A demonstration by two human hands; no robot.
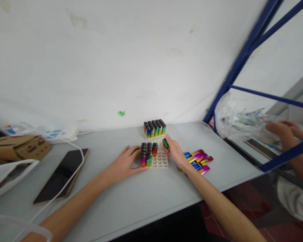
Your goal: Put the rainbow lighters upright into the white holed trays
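Note:
My left hand (126, 163) curves around the left side of a white lighter tray (163, 162), its thumb at the near corner and its fingers towards the back. Black-topped colourful lighters (145, 155) stand upright in the tray's left columns, and its right-hand holes show bare. Above the tray's right back corner, my right hand (175, 151) pinches a green lighter (166, 144), held tilted. Right of the tray, several shiny lighters (198, 161) lie in a loose pile, partly behind my right wrist.
A second tray full of lighters (155, 128) stands near the wall. On the left are a smartphone (62, 176), a white cable (77, 168), a cardboard box (20, 148) and a power strip (62, 133). Past a blue metal frame (242, 57), another person's hands (284, 129) hold a clear plastic bag (239, 119).

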